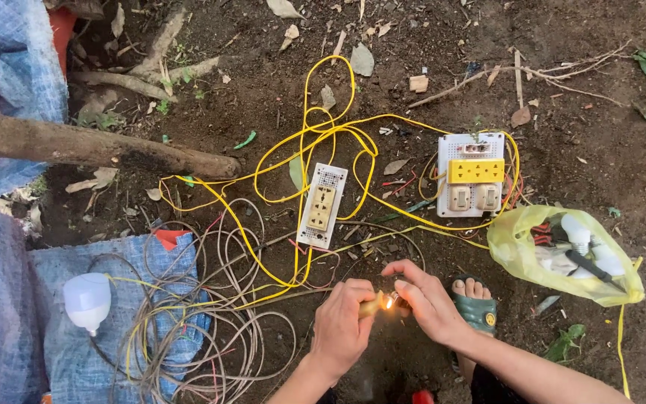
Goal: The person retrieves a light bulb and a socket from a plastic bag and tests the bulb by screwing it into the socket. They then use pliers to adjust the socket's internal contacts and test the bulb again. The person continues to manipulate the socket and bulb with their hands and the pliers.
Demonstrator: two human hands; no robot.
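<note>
Bare dirt holds two socket boards (322, 206), one bulb (87, 301); left hand (342, 329) and right hand (429, 303) fingers pinch one lit lighter (380, 303).

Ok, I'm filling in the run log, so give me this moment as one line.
left hand: holds lit lighter | right hand: pinches wire end at flame | nearby: yellow wire, socket board

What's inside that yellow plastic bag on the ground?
The yellow bag shows white bulbs, a dark-handled tool and red wires; anything underneath stays hidden.
</note>
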